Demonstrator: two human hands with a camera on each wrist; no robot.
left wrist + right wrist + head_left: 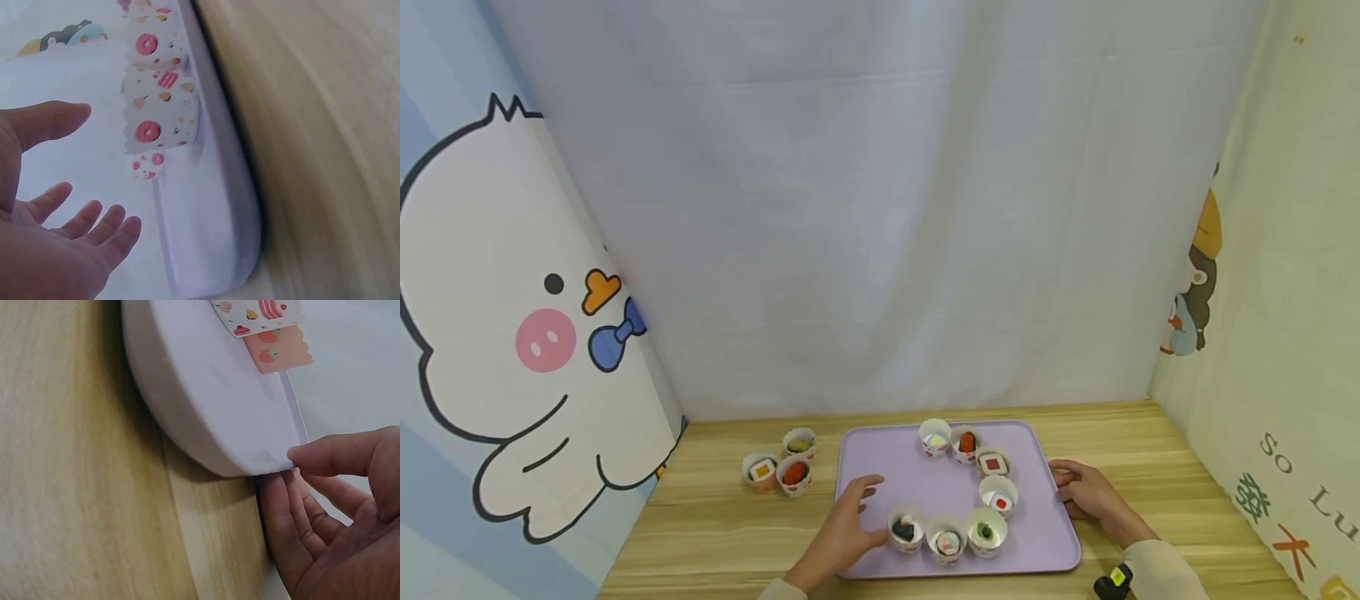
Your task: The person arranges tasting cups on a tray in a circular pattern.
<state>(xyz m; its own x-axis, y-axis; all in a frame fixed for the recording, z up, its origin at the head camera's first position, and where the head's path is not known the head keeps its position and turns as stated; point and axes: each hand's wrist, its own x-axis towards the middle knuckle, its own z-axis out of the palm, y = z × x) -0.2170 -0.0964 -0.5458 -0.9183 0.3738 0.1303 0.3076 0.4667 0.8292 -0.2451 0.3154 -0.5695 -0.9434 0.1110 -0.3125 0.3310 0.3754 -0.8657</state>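
A lilac tray (887, 467) lies on the wooden table, bearing several paper cups with small sushi-like pieces inside. At the tray's right edge my right hand (1093, 493) pinches the rim; in the right wrist view the thumb of that hand (337, 515) is on top and fingers are underneath. Over the left front part of the tray, my left hand (844, 530) has its thumb and fingers spread apart. It is beside the paper cup (907, 543) with a dark piece. Nothing sits between the fingers of this hand (59, 250) in the left wrist view.
Left of the tray, three more paper cups stand grouped on the table (715, 517): one with an orange-topped piece (763, 472), one with a red piece (794, 474), one with a greenish piece (800, 445). A pale curtain (850, 250) hangs behind, with printed sheets at both sides.
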